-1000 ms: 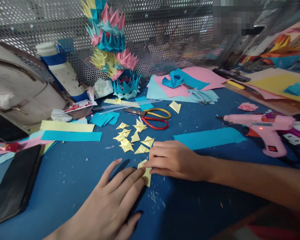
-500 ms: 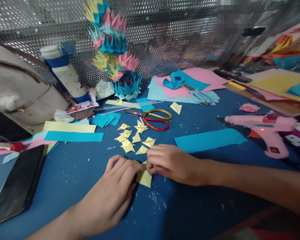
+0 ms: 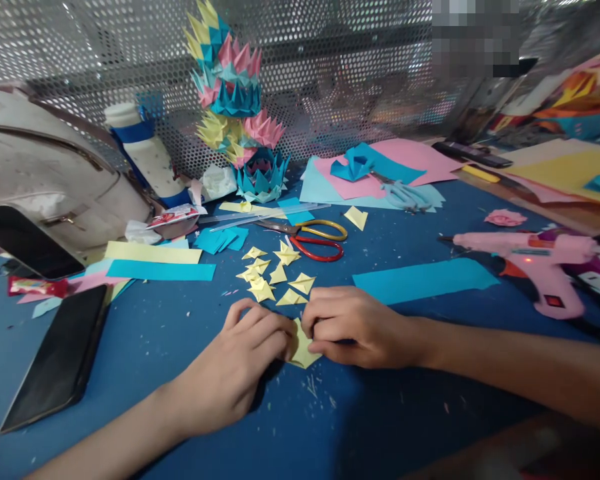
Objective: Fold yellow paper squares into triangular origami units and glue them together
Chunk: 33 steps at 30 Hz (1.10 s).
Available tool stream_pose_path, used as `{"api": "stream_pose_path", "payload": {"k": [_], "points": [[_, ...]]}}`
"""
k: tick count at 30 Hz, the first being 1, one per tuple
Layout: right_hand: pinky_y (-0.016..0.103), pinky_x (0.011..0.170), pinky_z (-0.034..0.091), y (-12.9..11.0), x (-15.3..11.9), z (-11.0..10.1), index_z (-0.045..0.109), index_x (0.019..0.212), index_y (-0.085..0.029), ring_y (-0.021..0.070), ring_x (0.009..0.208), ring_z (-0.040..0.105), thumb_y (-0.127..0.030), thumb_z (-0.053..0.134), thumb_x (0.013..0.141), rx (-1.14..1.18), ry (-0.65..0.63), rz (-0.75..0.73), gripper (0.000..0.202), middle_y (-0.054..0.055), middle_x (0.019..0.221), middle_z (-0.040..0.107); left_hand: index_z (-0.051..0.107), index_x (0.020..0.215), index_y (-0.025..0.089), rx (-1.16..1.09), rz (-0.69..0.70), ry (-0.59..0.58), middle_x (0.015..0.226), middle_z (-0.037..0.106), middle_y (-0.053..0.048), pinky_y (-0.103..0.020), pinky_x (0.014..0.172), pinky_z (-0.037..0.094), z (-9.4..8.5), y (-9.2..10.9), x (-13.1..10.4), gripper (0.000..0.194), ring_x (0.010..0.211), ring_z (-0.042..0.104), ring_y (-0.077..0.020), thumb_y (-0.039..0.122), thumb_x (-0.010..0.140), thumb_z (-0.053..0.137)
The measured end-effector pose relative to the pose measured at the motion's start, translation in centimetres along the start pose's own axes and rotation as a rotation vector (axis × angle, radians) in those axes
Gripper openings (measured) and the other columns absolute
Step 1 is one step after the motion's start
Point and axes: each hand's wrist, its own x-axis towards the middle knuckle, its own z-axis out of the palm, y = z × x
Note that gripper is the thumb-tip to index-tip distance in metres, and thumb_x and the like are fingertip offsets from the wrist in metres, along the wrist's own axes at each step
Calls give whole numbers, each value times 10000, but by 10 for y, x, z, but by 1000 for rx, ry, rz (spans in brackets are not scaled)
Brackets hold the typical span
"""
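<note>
Between my hands, a small piece of pale yellow paper [image 3: 303, 352] with a crease near its lower edge lies on the blue table. My left hand [image 3: 253, 353] is closed over its left side, fingers curled down and the tips partly hidden. At its right side my right hand [image 3: 363, 327] is bent inward, finger and thumb pinched against the paper. Just beyond are several small folded yellow paper pieces [image 3: 261, 289] in a loose cluster. Scissors [image 3: 320, 239] with one yellow and one red handle rest behind them.
A pink glue gun [image 3: 540, 250] with a lit orange light lies at right, near a blue paper strip [image 3: 425, 281]. Two phones, one a black phone [image 3: 55, 360], are at left. A folded-paper tower [image 3: 235, 93] stands at the back beside a white bottle [image 3: 145, 153].
The whole view has shifted a little to the right. My right fingers have opened slightly apart at the paper's edge, and the paper's lower edge looks more folded.
</note>
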Motion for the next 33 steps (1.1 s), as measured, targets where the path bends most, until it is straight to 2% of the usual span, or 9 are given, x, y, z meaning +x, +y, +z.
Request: {"api": "stream_pose_path", "payload": {"k": [4, 7, 10, 14, 18, 22, 24, 28, 33], "points": [[298, 768, 401, 2, 0, -1, 639, 775, -167, 159, 840, 555, -261, 463, 1026, 3, -18, -60, 320, 49, 930, 702, 527, 1167, 188, 78, 139, -56, 1274, 606, -86, -429, 1073, 232, -7, -6, -6, 390, 1126, 529, -214, 2, 893, 322], [295, 766, 406, 3, 0, -2, 636, 764, -168, 160, 846, 577, -245, 478, 1017, 0, -27, -66, 308, 48, 942, 709, 547, 1190, 190, 150, 159, -38, 1282, 597, -91, -439, 1083, 224, -7, -9, -11, 379, 1133, 531, -222, 25, 918, 339], [294, 759, 407, 3, 0, -3, 635, 759, -170, 156, 843, 581, -249, 476, 1017, 6, -30, -72, 313, 49, 940, 708, 563, 1223, 181, 233, 155, -25, 1206, 618, -92, -445, 1075, 251, -5, -10, -13, 372, 1084, 552, -224, 46, 934, 371], [288, 756, 407, 3, 0, -4, 654, 798, -172, 148, 844, 569, -265, 489, 1020, 9, -29, -45, 292, 40, 940, 700, 567, 1328, 244, 304, 189, 2, 1174, 636, -63, -476, 1113, 229, -6, -13, -17, 421, 1115, 572, -231, 94, 958, 433], [270, 763, 400, 3, 0, -3, 659, 870, -172, 139, 851, 546, -315, 475, 1039, -32, -8, 22, 287, 36, 930, 665, 559, 1369, 240, 368, 293, -23, 1222, 658, -52, -477, 1187, 159, -12, -18, -21, 420, 1224, 549, -215, 110, 1019, 365], [268, 768, 384, 2, 2, 1, 623, 926, -171, 153, 871, 521, -399, 599, 976, -134, 32, 201, 234, 28, 926, 631, 538, 1403, 221, 398, 326, -55, 1287, 635, -83, -495, 1117, 334, -14, -18, -21, 413, 1266, 529, -278, 155, 1052, 330], [269, 756, 374, 2, 4, 3, 608, 932, -171, 158, 855, 511, -382, 652, 943, -149, 48, 258, 215, 19, 904, 623, 539, 1403, 207, 390, 328, -58, 1341, 607, -92, -498, 1070, 405, -14, -17, -20, 415, 1264, 529, -298, 175, 1061, 306], [264, 752, 369, 1, 7, 5, 602, 871, -180, 159, 871, 530, -236, 644, 944, -94, 34, 304, 101, 3, 873, 630, 554, 1373, 149, 363, 333, -71, 1370, 590, -114, -481, 1048, 468, -11, -16, -20, 420, 1251, 540, -285, 164, 1070, 264], [274, 799, 387, -1, 10, 2, 632, 944, -190, 168, 945, 549, -246, 705, 904, -54, 15, 333, 100, 5, 960, 663, 585, 1323, 93, 344, 336, -19, 1295, 636, -140, -395, 1021, 524, -4, -4, -21, 392, 1195, 595, -255, 123, 1062, 294]]}}
